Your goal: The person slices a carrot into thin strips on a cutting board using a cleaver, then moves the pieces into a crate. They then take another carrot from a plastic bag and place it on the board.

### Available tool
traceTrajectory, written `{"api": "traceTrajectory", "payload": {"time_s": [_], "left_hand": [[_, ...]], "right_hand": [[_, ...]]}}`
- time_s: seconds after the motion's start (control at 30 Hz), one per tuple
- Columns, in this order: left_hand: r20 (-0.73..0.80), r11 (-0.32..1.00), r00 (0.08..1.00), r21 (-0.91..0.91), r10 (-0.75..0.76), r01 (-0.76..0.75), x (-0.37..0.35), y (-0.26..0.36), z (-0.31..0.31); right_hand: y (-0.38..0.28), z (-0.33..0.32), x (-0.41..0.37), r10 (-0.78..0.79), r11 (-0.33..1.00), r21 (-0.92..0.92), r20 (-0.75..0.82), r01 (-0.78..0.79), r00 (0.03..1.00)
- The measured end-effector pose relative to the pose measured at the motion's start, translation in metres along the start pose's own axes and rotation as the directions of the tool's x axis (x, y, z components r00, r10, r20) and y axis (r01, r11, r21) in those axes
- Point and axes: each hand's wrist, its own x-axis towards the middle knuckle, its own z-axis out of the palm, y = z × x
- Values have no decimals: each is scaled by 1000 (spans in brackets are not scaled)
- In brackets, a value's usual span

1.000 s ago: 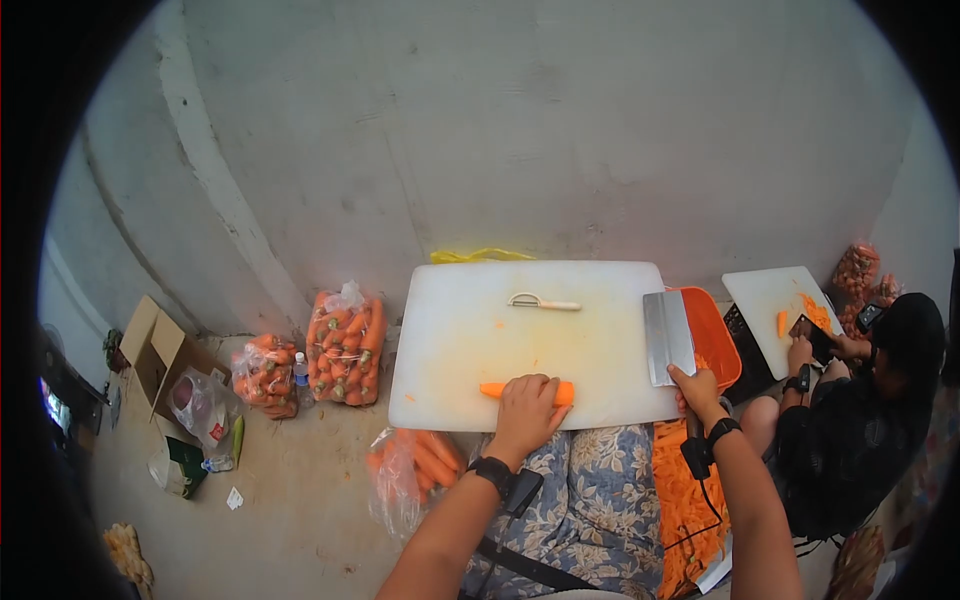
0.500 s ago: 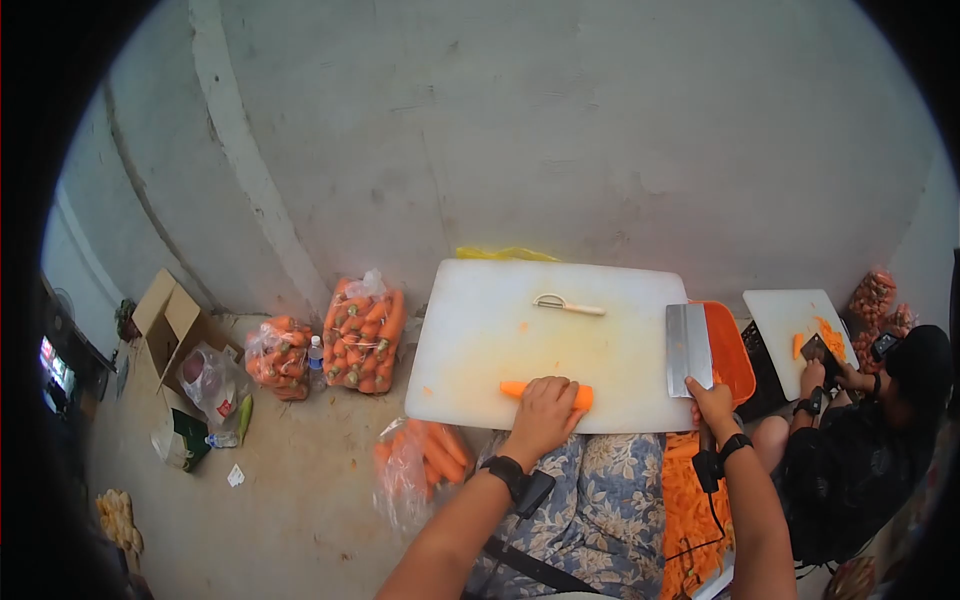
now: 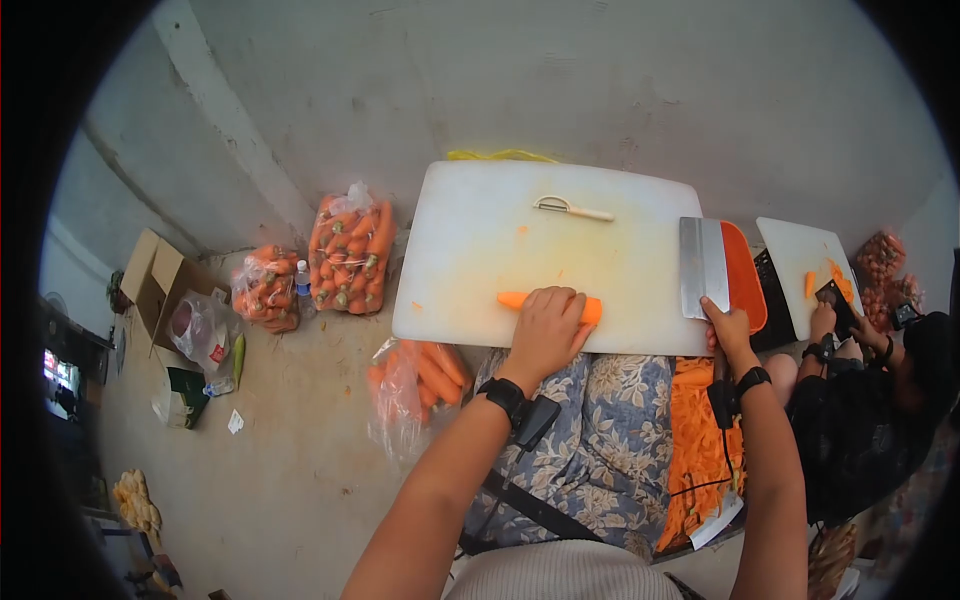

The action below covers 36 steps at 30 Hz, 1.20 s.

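A peeled carrot (image 3: 513, 299) lies crosswise near the front edge of the white cutting board (image 3: 460, 240). My left hand (image 3: 550, 325) is closed over its middle and right part, with both carrot ends showing. My right hand (image 3: 727, 328) grips a cleaver (image 3: 704, 268) by its handle, the wide blade upright at the board's right edge, apart from the carrot. Farther back on the board rests a peeler (image 3: 573, 209) with a pale handle. Small orange bits are scattered on the board.
Bags of carrots (image 3: 350, 255) stand left of the board, beside a bottle (image 3: 303, 280). An orange tub (image 3: 741, 280) is behind the cleaver. Carrot peelings (image 3: 697, 430) lie by my right forearm. At the right, another person cuts carrot on a smaller board (image 3: 790, 245).
The view has tilted down, so the board and bags appear higher. My left hand stays on the carrot, and my right hand still holds the cleaver at the board's right edge.
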Motion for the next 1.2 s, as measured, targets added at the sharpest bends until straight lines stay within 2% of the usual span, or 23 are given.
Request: {"api": "traceTrajectory", "payload": {"time_s": [0.63, 0.7, 0.77, 1.0, 1.1, 1.2], "left_hand": [[23, 1000, 1000, -13, -19, 19, 0, 0, -2], [-41, 1000, 999, -26, -5, 4, -2, 0, -2], [-40, 1000, 999, -28, -4, 3, -2, 2, -2], [-35, 999, 999, -36, 6, -7, -3, 0, -2], [-34, 999, 999, -51, -10, 9, -4, 1, -1], [-23, 999, 999, -48, -26, 24, -3, 3, -4]], "right_hand": [[-1, 0, -5, 3, 1000, -20, -19, -4, 1000], [-2, 0, -7, 6, 1000, -29, -26, -6, 1000], [-3, 2, -10, -45, 999, -19, -26, 44, 999], [-9, 0, -11, -31, 998, -64, -47, 28, 998], [-9, 0, -13, 45, 997, -68, -27, -47, 999], [-8, -1, -12, 28, 998, -52, -15, -29, 999]]}}
